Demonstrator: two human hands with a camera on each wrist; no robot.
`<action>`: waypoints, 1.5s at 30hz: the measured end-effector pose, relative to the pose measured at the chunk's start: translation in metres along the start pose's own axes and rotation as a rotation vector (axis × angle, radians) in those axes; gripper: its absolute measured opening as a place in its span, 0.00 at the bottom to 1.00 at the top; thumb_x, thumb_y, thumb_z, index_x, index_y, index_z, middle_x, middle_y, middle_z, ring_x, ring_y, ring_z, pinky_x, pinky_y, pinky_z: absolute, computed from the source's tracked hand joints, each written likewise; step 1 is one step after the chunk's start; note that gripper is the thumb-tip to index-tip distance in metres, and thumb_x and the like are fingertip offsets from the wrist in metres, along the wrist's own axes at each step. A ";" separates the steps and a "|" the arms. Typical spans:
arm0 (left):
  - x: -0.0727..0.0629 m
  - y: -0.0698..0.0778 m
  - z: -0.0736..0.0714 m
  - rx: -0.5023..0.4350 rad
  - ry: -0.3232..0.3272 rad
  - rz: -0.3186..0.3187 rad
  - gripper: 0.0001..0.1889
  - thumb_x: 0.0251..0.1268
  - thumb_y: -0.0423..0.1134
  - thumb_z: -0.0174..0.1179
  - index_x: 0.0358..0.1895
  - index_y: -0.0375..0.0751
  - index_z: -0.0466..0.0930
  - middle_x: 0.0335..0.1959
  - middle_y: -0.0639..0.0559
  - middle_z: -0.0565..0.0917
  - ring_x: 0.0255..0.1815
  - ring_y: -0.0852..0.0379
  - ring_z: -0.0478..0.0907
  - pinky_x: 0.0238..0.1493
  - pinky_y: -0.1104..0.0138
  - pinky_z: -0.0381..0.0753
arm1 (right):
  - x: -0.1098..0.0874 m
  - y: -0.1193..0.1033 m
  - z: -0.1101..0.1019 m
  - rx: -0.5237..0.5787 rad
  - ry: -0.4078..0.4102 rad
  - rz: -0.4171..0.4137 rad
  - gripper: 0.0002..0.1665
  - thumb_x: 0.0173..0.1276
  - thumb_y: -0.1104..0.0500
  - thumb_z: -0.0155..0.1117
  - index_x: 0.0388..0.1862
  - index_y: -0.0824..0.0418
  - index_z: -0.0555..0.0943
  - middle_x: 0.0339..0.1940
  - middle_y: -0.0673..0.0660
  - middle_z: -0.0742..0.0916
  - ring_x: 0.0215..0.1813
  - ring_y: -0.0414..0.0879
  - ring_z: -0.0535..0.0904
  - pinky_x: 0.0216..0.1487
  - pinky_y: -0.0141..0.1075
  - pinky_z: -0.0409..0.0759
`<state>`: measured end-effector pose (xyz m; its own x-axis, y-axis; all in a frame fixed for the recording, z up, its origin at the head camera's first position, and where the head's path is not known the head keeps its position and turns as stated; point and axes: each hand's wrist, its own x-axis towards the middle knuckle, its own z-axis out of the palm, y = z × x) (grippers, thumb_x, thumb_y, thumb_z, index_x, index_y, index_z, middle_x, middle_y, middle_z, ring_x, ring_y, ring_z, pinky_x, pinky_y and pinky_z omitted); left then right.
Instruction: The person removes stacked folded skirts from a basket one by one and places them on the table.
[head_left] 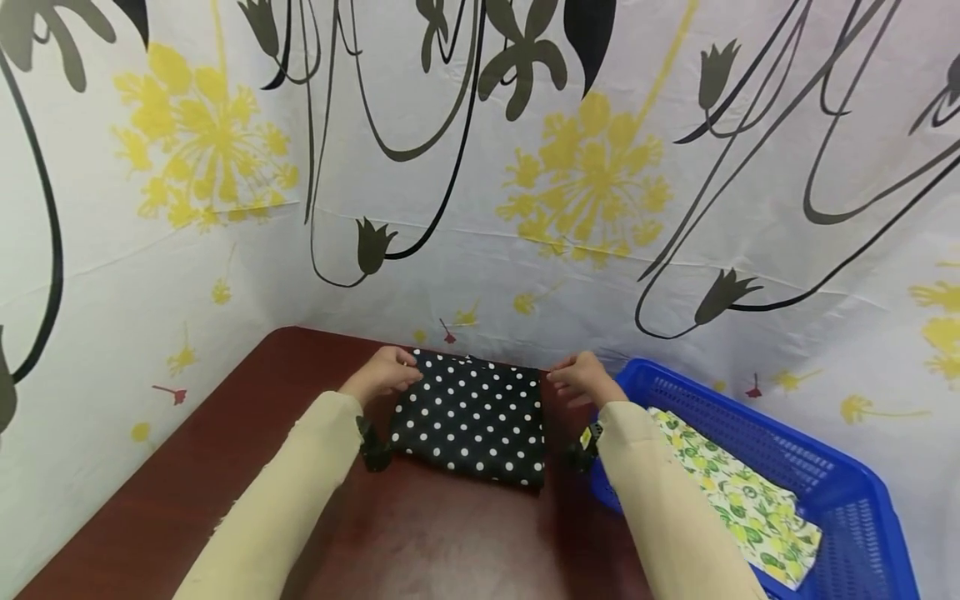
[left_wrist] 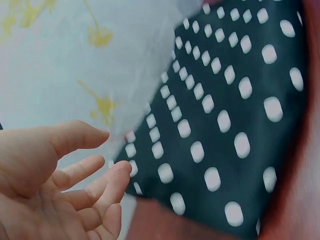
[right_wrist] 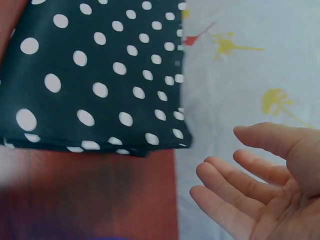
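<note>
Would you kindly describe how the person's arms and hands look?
The left sleeve and right sleeve are long, plain and cream. The left wrist device is black, the right wrist device black with yellow. The left hand and right hand wear no gloves.

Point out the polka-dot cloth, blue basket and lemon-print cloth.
Polka-dot cloth (head_left: 471, 422): head view, middle of its top.
Blue basket (head_left: 772, 448): head view, far wall.
Lemon-print cloth (head_left: 761, 512): head view, visible middle.

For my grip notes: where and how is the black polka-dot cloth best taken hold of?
I'd pinch the black polka-dot cloth at its two far corners, left hand coming from the left, right hand from the right: it lies flat on the table, and a hand is near each corner.
</note>
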<state>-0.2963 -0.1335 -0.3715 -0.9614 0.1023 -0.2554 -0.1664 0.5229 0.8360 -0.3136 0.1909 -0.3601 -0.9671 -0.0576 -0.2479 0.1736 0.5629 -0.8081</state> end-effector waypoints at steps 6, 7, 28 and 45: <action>0.005 0.029 0.022 -0.034 -0.041 0.073 0.22 0.60 0.36 0.58 0.57 0.33 0.69 0.49 0.38 0.77 0.48 0.42 0.77 0.50 0.50 0.71 | -0.014 -0.006 -0.023 0.012 -0.066 -0.043 0.25 0.61 0.60 0.62 0.53 0.72 0.70 0.40 0.68 0.82 0.40 0.58 0.80 0.37 0.50 0.79; 0.005 0.033 0.025 -0.047 -0.053 0.089 0.22 0.59 0.36 0.58 0.57 0.33 0.69 0.48 0.38 0.77 0.48 0.42 0.77 0.50 0.50 0.72 | -0.021 -0.013 -0.025 -0.015 -0.050 -0.024 0.26 0.62 0.61 0.60 0.56 0.72 0.69 0.42 0.68 0.82 0.42 0.59 0.80 0.40 0.50 0.79; 0.005 0.134 0.122 -0.099 -0.308 0.259 0.20 0.60 0.37 0.58 0.56 0.38 0.72 0.44 0.42 0.82 0.40 0.51 0.81 0.29 0.67 0.71 | -0.065 0.021 -0.105 -0.088 -0.017 -0.035 0.33 0.66 0.57 0.58 0.64 0.72 0.62 0.54 0.72 0.76 0.46 0.57 0.78 0.43 0.50 0.78; 0.010 0.181 0.212 -0.098 -0.326 0.194 0.16 0.59 0.37 0.61 0.51 0.39 0.77 0.34 0.49 0.84 0.40 0.52 0.81 0.46 0.56 0.74 | -0.103 0.090 -0.157 -0.140 0.037 0.052 0.38 0.66 0.52 0.58 0.64 0.75 0.59 0.50 0.70 0.79 0.44 0.54 0.80 0.44 0.52 0.77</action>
<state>-0.2895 0.1419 -0.3258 -0.8594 0.4634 -0.2161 -0.0238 0.3858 0.9223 -0.2275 0.3772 -0.3232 -0.9640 0.0035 -0.2657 0.1985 0.6743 -0.7113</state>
